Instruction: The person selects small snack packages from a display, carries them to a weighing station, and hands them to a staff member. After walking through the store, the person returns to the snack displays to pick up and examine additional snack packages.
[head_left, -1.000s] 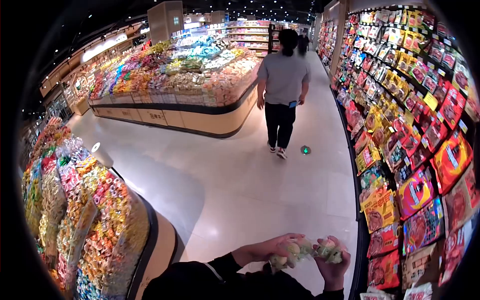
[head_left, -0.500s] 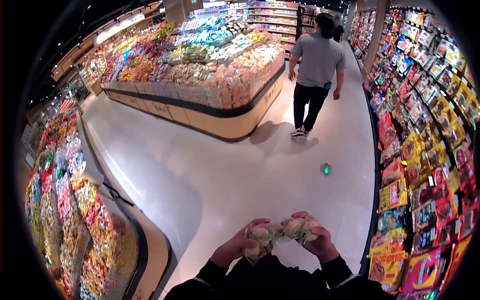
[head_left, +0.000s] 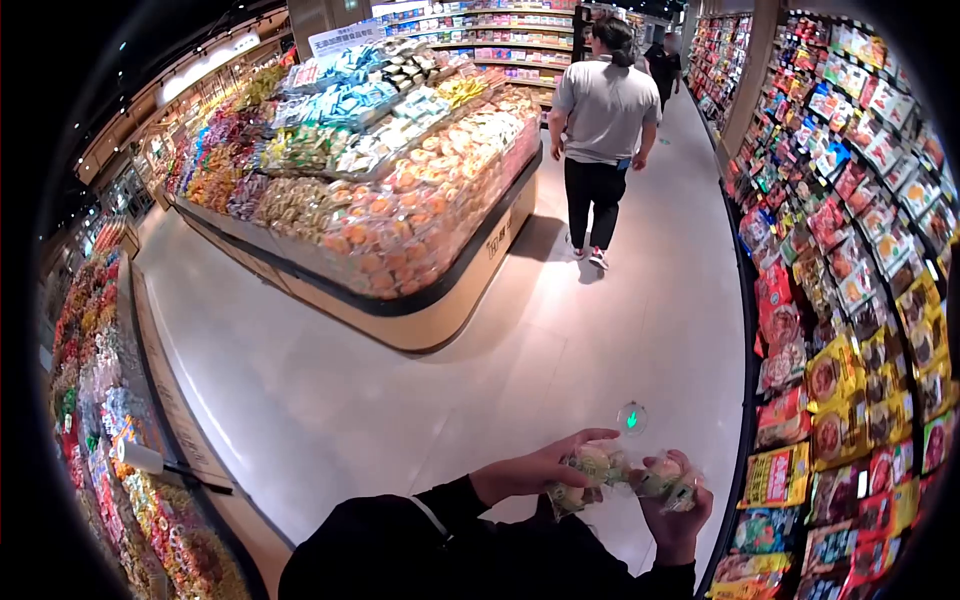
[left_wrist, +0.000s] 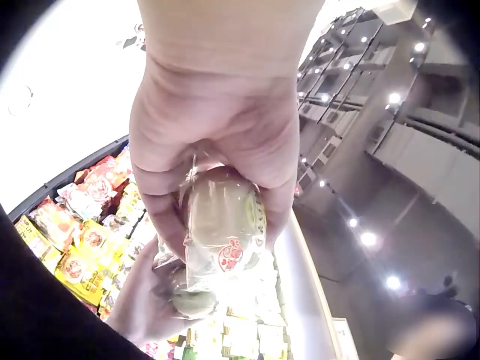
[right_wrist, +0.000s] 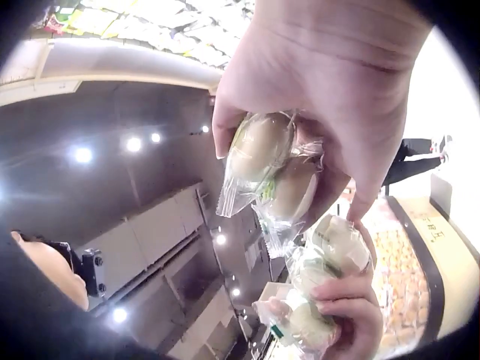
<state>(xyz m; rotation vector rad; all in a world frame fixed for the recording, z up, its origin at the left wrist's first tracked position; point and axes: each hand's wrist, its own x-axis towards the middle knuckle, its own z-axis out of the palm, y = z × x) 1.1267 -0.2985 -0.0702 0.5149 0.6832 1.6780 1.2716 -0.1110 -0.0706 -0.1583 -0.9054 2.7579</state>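
In the head view both hands are low in front of the body, close together. The left hand [head_left: 545,468] grips clear-wrapped pale round items [head_left: 592,465] with green print. Two or so similar wrapped items [head_left: 660,480] lie in the right hand [head_left: 678,515], its fingers curled round them. The left wrist view shows a wrapped item with red print [left_wrist: 225,217] between the left hand's fingers [left_wrist: 217,120]. Seen from the right wrist, wrapped items [right_wrist: 261,150] sit in the right hand [right_wrist: 322,90], with the left hand's fingers [right_wrist: 352,300] holding others just beyond.
A person in a grey shirt [head_left: 605,110] walks ahead in the aisle, another person [head_left: 662,68] farther off. A large bin of wrapped goods [head_left: 400,300] stands left of centre, a second one [head_left: 100,400] at far left. Shelves of packets [head_left: 840,380] line the right side.
The view has turned and moved forward; the central bin appears nearer. The walking person is still ahead. Both hands keep their items, having shifted to the right in the view since half a second ago.
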